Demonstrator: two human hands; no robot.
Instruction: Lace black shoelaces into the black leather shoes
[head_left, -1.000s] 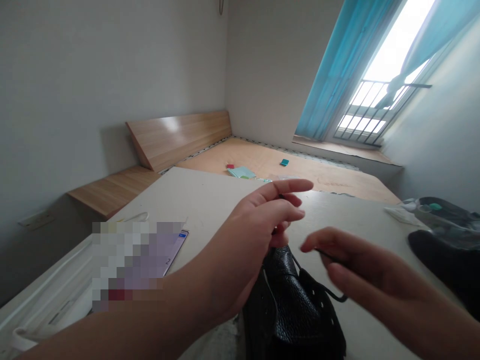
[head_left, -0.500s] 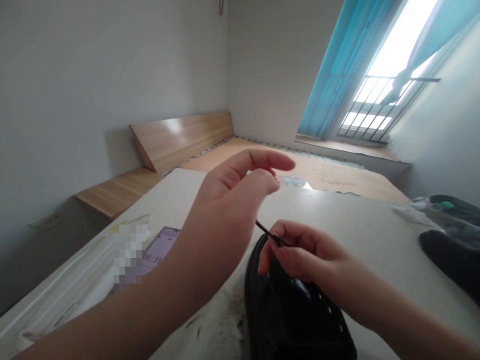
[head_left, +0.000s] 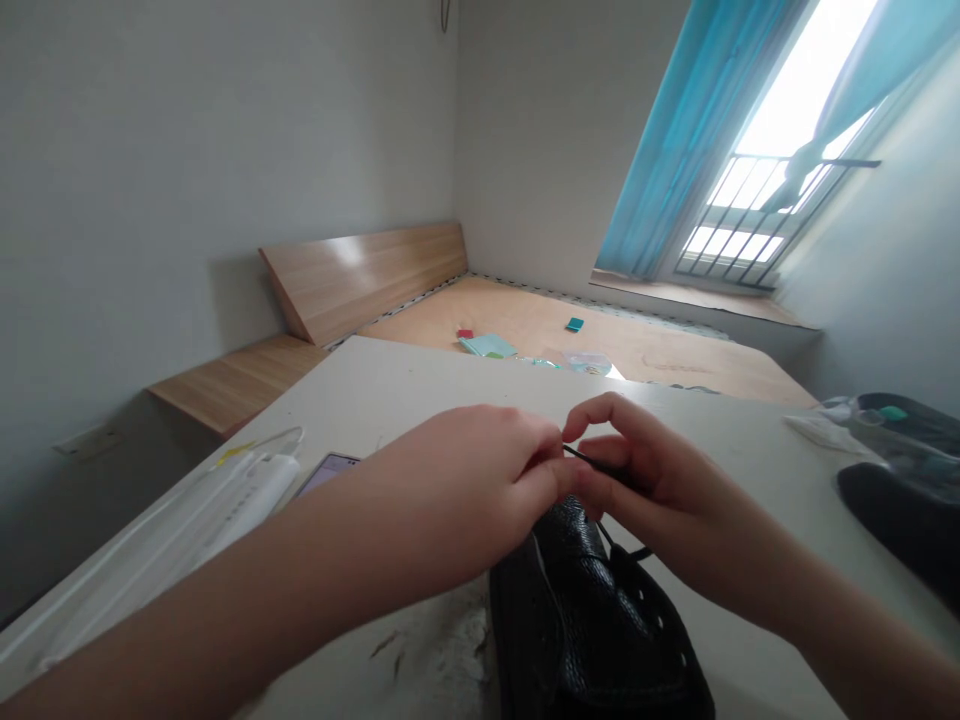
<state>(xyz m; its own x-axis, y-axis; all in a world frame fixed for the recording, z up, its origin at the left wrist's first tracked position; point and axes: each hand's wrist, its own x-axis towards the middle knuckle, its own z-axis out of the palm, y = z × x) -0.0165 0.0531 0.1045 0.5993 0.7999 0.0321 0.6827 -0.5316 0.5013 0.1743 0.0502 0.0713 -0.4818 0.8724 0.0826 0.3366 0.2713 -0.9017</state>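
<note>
A black leather shoe (head_left: 592, 620) stands on the white table (head_left: 420, 390) close in front of me. Its thin black lace (head_left: 600, 462) runs up from the eyelets between my two hands. My left hand (head_left: 480, 490) hovers just above the shoe's opening, fingers pinched together on the lace. My right hand (head_left: 637, 480) meets it from the right, thumb and forefinger closed on the same lace. The fingertips of both hands touch above the shoe.
A phone (head_left: 326, 470) and a white cable bundle (head_left: 225, 490) lie at the left of the table. Dark objects and a plastic bag (head_left: 900, 450) sit at the right edge. Beyond are a bare wooden bed frame (head_left: 570, 340) with small coloured items, and a window with blue curtains (head_left: 675, 140).
My left hand has come down from its raised position to meet the right hand over the shoe. Both hands now pinch the lace together.
</note>
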